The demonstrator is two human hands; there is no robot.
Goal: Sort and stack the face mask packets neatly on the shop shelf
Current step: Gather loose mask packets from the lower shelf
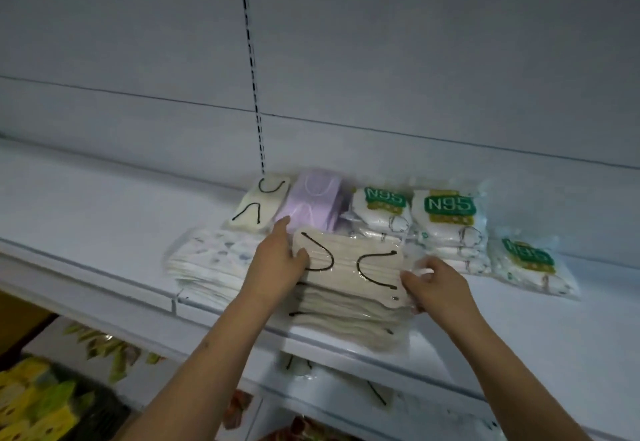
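While the left hand (277,267) presses its thumb on the beige packet stack (349,288) at the shelf (104,218) front and the right hand (433,284) pinches its right edge, both should square it, then slide it back.

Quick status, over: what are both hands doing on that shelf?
Left hand and right hand grip beige mask packet stack at its ends. Stack overhangs white shelf edge. Lilac mask packet close behind.
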